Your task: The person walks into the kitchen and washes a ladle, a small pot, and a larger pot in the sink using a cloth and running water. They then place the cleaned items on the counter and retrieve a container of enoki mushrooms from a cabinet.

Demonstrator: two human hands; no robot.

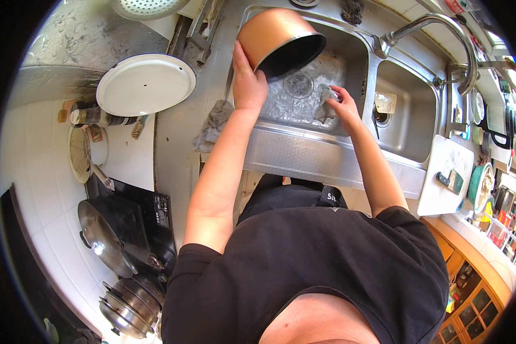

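My left hand [250, 84] grips the rim of a copper-coloured pot [275, 32]. The pot is tilted on its side over the larger basin [348, 60] of a stainless steel sink, its dark inside turned down and toward my right hand. Between the fingers of my right hand [344, 107] is a greyish mesh scrubbing cloth [326, 103], held above the same basin. Wet, shiny metal shows on the basin floor, with a round drain [300, 84] in it. The pot and the cloth are apart.
A chrome faucet [447, 19] arches over the smaller basin [413, 112]. A grey rag [215, 124] lies at the sink's left edge. Further left are a white enamel tray [146, 84] and a wok [103, 236]. On the right, a cleaver [451, 180] rests on a white cutting board [438, 150].
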